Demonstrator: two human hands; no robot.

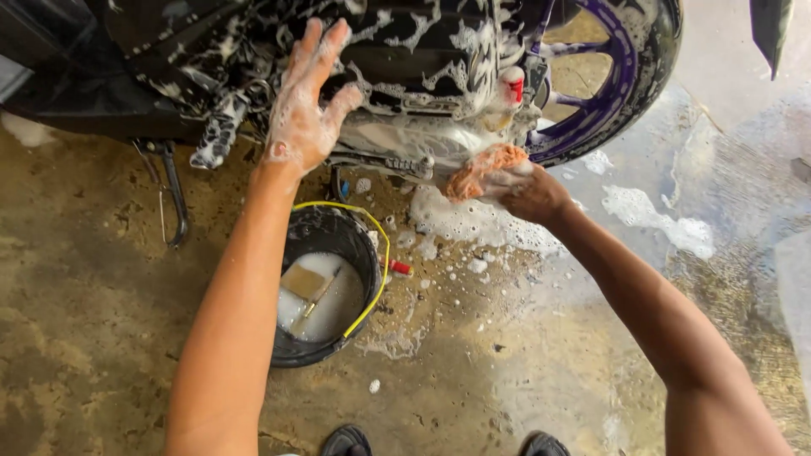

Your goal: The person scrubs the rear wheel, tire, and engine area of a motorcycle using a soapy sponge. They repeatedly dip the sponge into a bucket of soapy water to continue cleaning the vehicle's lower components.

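A black motorcycle [405, 51] covered in white suds stands across the top of the head view, its purple-spoked rear wheel [608, 76] at the right. My left hand [306, 105], soapy and with fingers spread, is raised flat against the bike's side and holds nothing. My right hand [528, 190] grips an orange sponge [483, 167] and presses it low against the foamy underside near the footpeg [405, 165].
A black bucket [359, 245] with a yellow handle sits on the wet concrete floor between my arms, holding soapy water, a sponge and a brush. The kickstand [173, 198] is down at left. Foam patches [659, 219] lie at right. My shoes [346, 441] show at the bottom.
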